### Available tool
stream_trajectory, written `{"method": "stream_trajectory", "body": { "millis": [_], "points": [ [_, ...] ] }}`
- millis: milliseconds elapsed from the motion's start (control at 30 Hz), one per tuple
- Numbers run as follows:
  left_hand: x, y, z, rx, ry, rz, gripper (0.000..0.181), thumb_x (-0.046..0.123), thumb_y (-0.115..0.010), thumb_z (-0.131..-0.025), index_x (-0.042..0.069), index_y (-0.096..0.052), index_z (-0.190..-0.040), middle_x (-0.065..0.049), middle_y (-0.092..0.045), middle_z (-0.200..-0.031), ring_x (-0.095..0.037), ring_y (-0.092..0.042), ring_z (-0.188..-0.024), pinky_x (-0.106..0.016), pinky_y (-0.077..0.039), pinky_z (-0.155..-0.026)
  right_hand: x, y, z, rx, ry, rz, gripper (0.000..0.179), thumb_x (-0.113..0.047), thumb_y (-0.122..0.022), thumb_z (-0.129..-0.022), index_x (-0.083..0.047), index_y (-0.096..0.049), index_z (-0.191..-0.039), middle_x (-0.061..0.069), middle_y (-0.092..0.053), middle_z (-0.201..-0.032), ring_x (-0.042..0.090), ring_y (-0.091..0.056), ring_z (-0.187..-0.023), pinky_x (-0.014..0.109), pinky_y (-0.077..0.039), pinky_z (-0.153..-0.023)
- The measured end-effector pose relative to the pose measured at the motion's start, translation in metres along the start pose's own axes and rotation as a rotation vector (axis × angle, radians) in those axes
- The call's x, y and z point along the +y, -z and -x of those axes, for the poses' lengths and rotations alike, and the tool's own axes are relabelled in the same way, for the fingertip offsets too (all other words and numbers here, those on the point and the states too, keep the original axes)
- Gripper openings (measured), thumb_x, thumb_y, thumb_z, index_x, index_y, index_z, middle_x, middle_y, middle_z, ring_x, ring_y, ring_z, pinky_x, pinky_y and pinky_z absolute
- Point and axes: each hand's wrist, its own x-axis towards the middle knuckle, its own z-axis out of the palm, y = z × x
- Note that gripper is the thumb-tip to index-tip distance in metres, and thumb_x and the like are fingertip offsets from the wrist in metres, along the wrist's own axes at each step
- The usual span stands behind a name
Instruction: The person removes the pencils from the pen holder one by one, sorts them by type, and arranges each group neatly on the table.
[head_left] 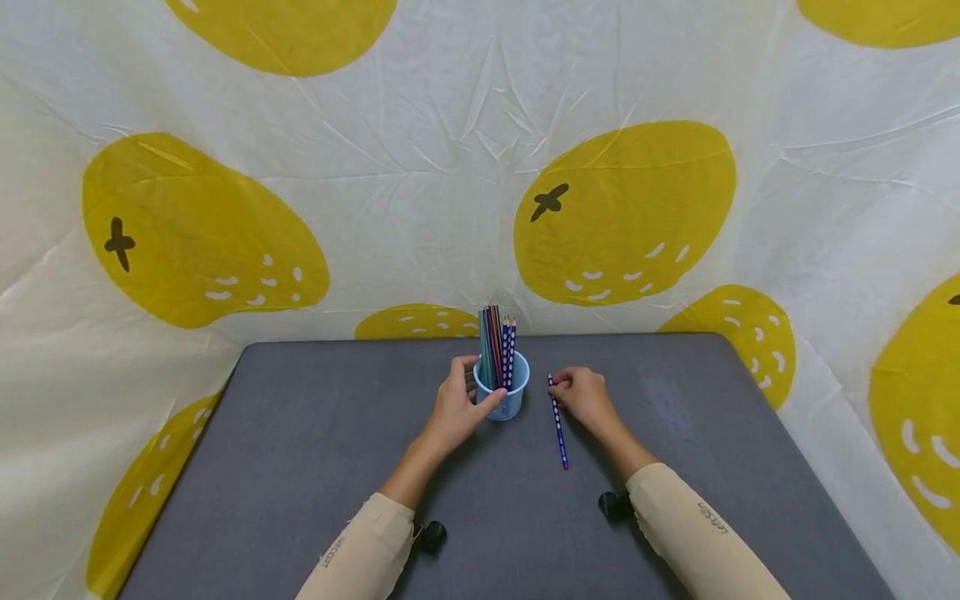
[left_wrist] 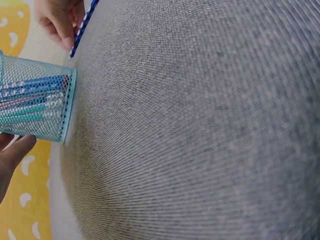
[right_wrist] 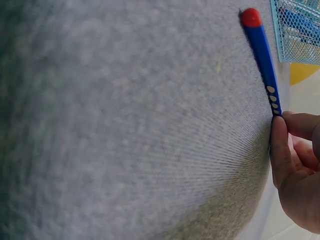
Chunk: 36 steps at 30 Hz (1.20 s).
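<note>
A light blue mesh pencil cup stands upright on the grey table, holding several pencils, some teal, some dark, some blue with white dots. My left hand grips the cup from its left side, thumb across the front and fingers toward the back. To the right of the cup, a blue dotted pencil with a red end lies along the table, red end toward me. My right hand pinches it near its far end between thumb and finger, as the right wrist view also shows on the pencil.
The grey table reaches back to a white cloth printed with yellow fruit. A black wrist device sits by the left sleeve and another black device by the right sleeve.
</note>
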Motion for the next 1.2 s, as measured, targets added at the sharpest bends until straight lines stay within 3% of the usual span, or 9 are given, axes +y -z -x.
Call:
{"method": "stream_trajectory", "body": {
  "millis": [300,933,1200],
  "points": [
    [-0.0019,-0.0001,0.0002,-0.004,0.014,0.011,0.07,0.034,-0.08,-0.092,0.008,-0.039,-0.142,-0.02,-0.053,-0.146,-0.038,-0.058,-0.131,-0.056,-0.054,-0.104,-0.0004,-0.0016,-0.0004,-0.008,-0.003,0.014,0.012,-0.005,-0.078,-0.088,0.003,-0.074,-0.094,0.008,-0.075,-0.077,0.005,-0.062,-0.058,0.021,-0.054,-0.059],
    [-0.0005,0.0026,0.0009,-0.013,0.001,0.016,0.07,0.036,-0.079,-0.093,0.008,-0.039,-0.142,-0.021,-0.054,-0.145,-0.039,-0.059,-0.13,-0.055,-0.054,-0.103,0.0047,0.0019,0.0007,-0.03,-0.014,-0.069,0.021,-0.011,-0.078,-0.091,0.005,-0.075,-0.104,0.011,-0.077,-0.084,0.007,-0.068,-0.063,0.022,-0.059,-0.062],
    [-0.0021,0.0023,0.0006,-0.012,-0.005,0.006,0.07,0.036,-0.079,-0.092,0.008,-0.038,-0.143,-0.021,-0.054,-0.146,-0.038,-0.059,-0.13,-0.054,-0.055,-0.103,0.0084,0.0035,0.0036,-0.026,0.015,-0.098,0.023,-0.015,-0.078,-0.092,0.001,-0.075,-0.108,0.01,-0.077,-0.089,0.007,-0.067,-0.068,0.02,-0.054,-0.064]
  ]
}}
